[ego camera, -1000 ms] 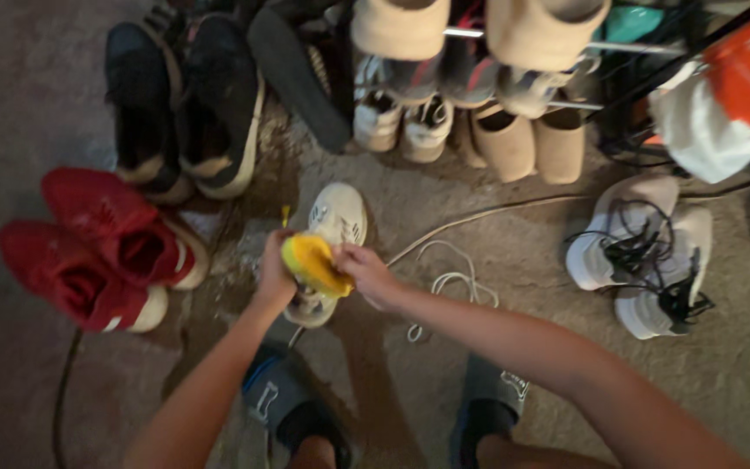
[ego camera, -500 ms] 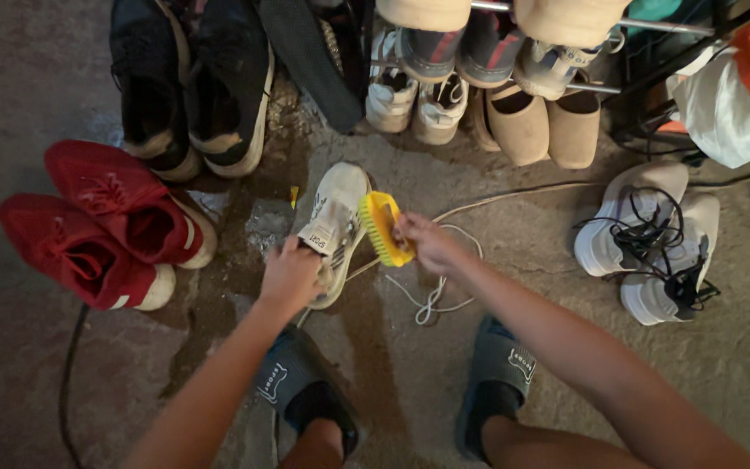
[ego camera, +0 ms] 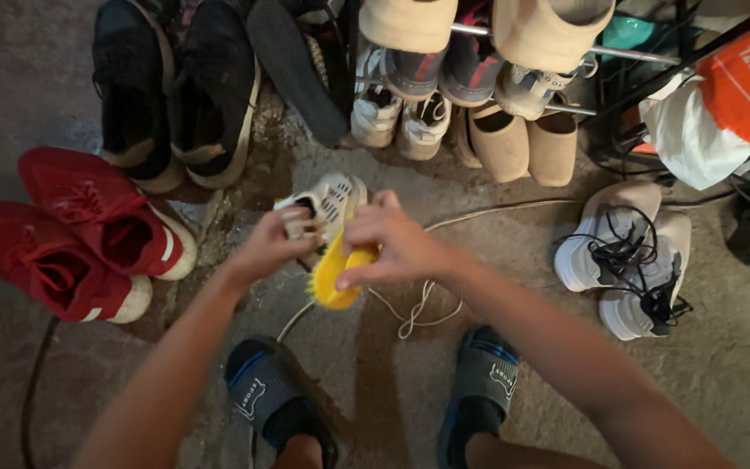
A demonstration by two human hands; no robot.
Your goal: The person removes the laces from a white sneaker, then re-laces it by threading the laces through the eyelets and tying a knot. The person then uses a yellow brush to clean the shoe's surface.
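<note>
My left hand (ego camera: 269, 245) grips a cream and white sneaker (ego camera: 330, 201) at its heel end and holds it above the concrete floor. My right hand (ego camera: 388, 241) is closed around a yellow scrub brush (ego camera: 333, 276), pressed against the near side of that sneaker. A white shoelace (ego camera: 417, 308) lies in loops on the floor just below my right wrist. My two feet in dark slide sandals (ego camera: 275, 404) stand at the bottom of the view.
A pair of red sneakers (ego camera: 88, 234) lies at the left, black shoes (ego camera: 171, 95) behind them. A white pair with loose black laces (ego camera: 627, 260) sits at the right. A metal shoe rack (ego camera: 514, 52) with several shoes stands at the back, beige slip-ons (ego camera: 523, 143) under it.
My left hand has lifted the sneaker off the floor. The brush has moved from the shoe's right side to its underside, nearer to me.
</note>
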